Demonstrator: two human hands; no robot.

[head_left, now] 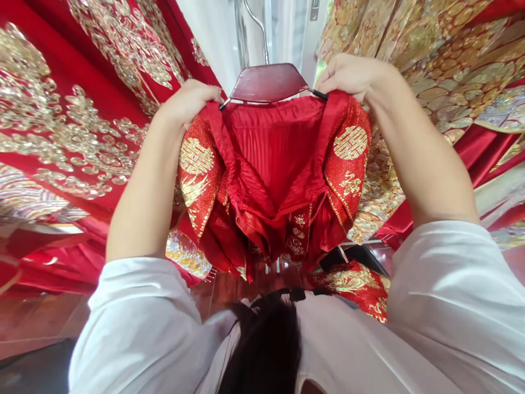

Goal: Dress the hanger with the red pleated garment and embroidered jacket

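A red pleated skirt [279, 148] with gold embroidery hangs in front of me from a hanger [268, 82] with a dark red middle plate and a metal hook. Black-tipped ends of the hanger bar show at both sides of the waistband. My left hand [191, 101] is closed on the skirt's left top corner, beside the hanger's left end. At the opposite corner, my right hand [348, 76] grips the waistband close to the right end, with its fingertips partly hidden. Between my hands the waistband is spread wide, and folded embroidered panels droop at either side.
Red garments with gold sequins [106, 148] hang close on the left. Gold-patterned garments [435, 65] crowd the right side. Behind the hanger stands a pale door or window frame [311, 38]. Another red and gold cloth [361, 284] lies low, above a reddish tiled floor [262, 284].
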